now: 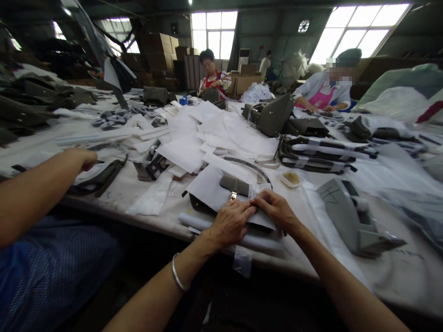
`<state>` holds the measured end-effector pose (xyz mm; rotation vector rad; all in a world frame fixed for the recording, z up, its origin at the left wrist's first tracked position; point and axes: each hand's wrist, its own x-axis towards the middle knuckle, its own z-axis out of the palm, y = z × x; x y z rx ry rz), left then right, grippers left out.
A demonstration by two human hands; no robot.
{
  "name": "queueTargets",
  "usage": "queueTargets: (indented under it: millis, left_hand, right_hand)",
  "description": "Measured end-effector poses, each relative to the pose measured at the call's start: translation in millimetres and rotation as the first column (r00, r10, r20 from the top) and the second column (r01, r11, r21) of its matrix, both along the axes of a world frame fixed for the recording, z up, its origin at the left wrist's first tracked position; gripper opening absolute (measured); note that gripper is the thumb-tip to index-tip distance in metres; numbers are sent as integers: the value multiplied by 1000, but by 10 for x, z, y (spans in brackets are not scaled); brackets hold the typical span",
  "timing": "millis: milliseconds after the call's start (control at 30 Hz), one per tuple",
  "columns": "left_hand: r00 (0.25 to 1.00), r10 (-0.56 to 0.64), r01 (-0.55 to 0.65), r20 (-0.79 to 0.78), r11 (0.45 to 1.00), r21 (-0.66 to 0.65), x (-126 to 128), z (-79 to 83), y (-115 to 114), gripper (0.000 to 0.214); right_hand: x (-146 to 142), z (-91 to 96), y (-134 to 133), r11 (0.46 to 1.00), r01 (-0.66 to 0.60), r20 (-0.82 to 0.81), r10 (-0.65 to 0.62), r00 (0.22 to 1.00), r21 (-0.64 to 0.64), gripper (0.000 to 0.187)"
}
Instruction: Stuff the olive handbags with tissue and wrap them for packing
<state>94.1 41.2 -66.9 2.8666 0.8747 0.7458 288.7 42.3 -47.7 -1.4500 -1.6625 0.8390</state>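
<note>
In front of me at the table edge lies a dark grey-green handbag (199, 204), with a white paper sheet (206, 183) over its front and its handle curving up behind. A short strap flap (238, 186) with a gold-coloured metal clasp (233, 196) lies on top of the sheet. My left hand (233, 221) rests on the covered bag below the clasp, fingers bent together towards my right. Its fingertips meet those of my right hand (274, 208), which pinches at the bag's right side. What lies between the fingertips is too small to make out.
A co-worker's arm (51, 180) reaches in from the left over another bag (104, 177). White sheets (187, 138) pile up beyond my bag. A small dish (291, 178), a grey tape dispenser (349, 216) and stacked bags (314, 159) stand to the right. Two people work across the table.
</note>
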Motion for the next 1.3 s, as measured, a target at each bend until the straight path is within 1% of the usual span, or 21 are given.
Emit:
queueTargets:
  millis: [67, 133, 200, 267, 367, 433, 500, 567, 633, 700, 800, 900, 1067, 1200, 1300]
  left_hand:
    - [999, -32, 33, -13, 999, 25, -87, 102, -35, 45]
    - [999, -42, 41, 23, 998, 56, -200, 183, -120, 39]
    - [998, -35, 31, 59, 997, 78, -330, 203, -240, 35]
    - [998, -31, 26, 53, 995, 96, -450, 140, -356, 30]
    - [999, -40, 41, -7, 993, 106, -556, -71, -465, 25]
    - [1000, -5, 7, -24, 997, 82, -567, -211, -492, 27]
    - [999, 47, -46, -14, 996, 72, -543, -292, -497, 27]
    - [998, 60, -60, 1, 992, 109, -511, -297, -490, 26]
    - [999, 50, -50, 5, 983, 177, -494, -245, -467, 30]
    - [997, 71, -68, -3, 969, 236, -493, -171, -420, 34]
    - [991, 127, -110, -45, 954, 279, -494, -81, -312, 31]
    - [988, 137, -108, -77, 947, 301, -471, -48, -208, 30]
    - [987, 149, -123, -59, 939, 322, -492, -91, -149, 30]
    - [978, 208, -200, 7, 929, 311, -569, -146, -167, 29]
    - [979, 201, -199, 25, 928, 314, -524, -168, -197, 27]
  right_hand:
    - [28, 38, 14, 999, -12, -81, 8, 997, -50, 35]
    - [30, 60, 16, 996, -6, -159, -8, 987, -87, 38]
    - [23, 54, 6, 995, 4, -208, -24, 978, -97, 40]
    - [19, 24, -8, 995, 3, -231, -26, 973, -101, 41]
    - [24, -27, -15, 994, 6, -247, -33, 968, -109, 40]
    - [32, -40, -8, 994, 4, -250, -32, 968, -113, 38]
    - [40, -28, 6, 993, -12, -240, -16, 971, -115, 37]
    - [50, 2, 24, 993, -33, -213, 8, 977, -116, 35]
    - [60, 35, 47, 991, -60, -183, 37, 982, -120, 33]
    - [71, 59, 73, 987, -85, -159, 63, 985, -135, 31]
    - [82, 74, 109, 984, -91, -124, 72, 990, -155, 29]
    - [82, 84, 126, 986, -72, -97, 58, 994, -151, 28]
    - [65, 98, 108, 990, -49, -78, 39, 996, -131, 30]
    - [51, 53, 93, 998, -32, -52, 29, 998, -59, 29]
    - [46, 15, 91, 999, -29, -58, 27, 998, -43, 28]
